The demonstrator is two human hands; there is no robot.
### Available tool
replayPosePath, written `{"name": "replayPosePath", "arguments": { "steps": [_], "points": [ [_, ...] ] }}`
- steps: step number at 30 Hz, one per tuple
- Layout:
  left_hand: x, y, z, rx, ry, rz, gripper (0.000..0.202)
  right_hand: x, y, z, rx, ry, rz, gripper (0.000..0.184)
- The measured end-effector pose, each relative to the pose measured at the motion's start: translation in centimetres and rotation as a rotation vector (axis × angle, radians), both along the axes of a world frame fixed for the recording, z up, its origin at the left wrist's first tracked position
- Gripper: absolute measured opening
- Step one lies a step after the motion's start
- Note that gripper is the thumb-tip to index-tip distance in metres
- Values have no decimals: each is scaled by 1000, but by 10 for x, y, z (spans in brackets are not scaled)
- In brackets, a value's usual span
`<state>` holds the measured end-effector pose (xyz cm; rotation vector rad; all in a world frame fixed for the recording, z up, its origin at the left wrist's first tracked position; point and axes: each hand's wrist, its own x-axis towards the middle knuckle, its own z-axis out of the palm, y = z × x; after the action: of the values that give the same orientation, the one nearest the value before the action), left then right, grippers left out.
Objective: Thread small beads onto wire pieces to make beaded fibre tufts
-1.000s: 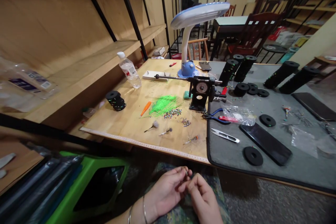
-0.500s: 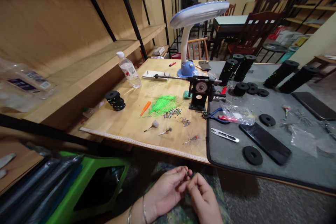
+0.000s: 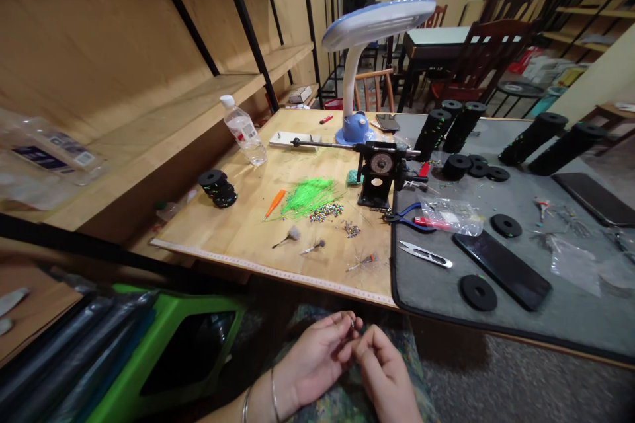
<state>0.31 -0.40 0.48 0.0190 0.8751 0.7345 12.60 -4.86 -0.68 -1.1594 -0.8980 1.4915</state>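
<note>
My left hand [image 3: 317, 357] and my right hand [image 3: 384, 370] meet over my lap, below the table's front edge. Both are closed in a pinch, fingertips touching, on something tiny that I cannot make out; a small metallic bit shows at the left fingertips. On the wooden table [image 3: 238, 231] ahead lie a bundle of bright green strands [image 3: 307, 197], a heap of coloured beads [image 3: 326, 213], an orange-handled tool [image 3: 274, 205] and two small feathered pieces [image 3: 288, 236]. A black hand-crank winder [image 3: 380, 173] stands beside them.
A grey mat [image 3: 520, 304] on the right carries thread snips [image 3: 425, 255], blue pliers [image 3: 409, 218], a black phone [image 3: 501, 269], black discs [image 3: 477, 293] and black foam rolls [image 3: 449, 125]. A desk lamp [image 3: 370, 46], water bottle [image 3: 243, 132], wooden shelves at left and a green stool [image 3: 163, 357].
</note>
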Motion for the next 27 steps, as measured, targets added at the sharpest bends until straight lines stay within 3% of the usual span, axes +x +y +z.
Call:
{"name": "replayPosePath", "arguments": {
  "steps": [27],
  "points": [
    [1, -1, 2, 23, -5, -16, 7, -1, 0, -3, 9, 38, -17, 36]
  ]
}}
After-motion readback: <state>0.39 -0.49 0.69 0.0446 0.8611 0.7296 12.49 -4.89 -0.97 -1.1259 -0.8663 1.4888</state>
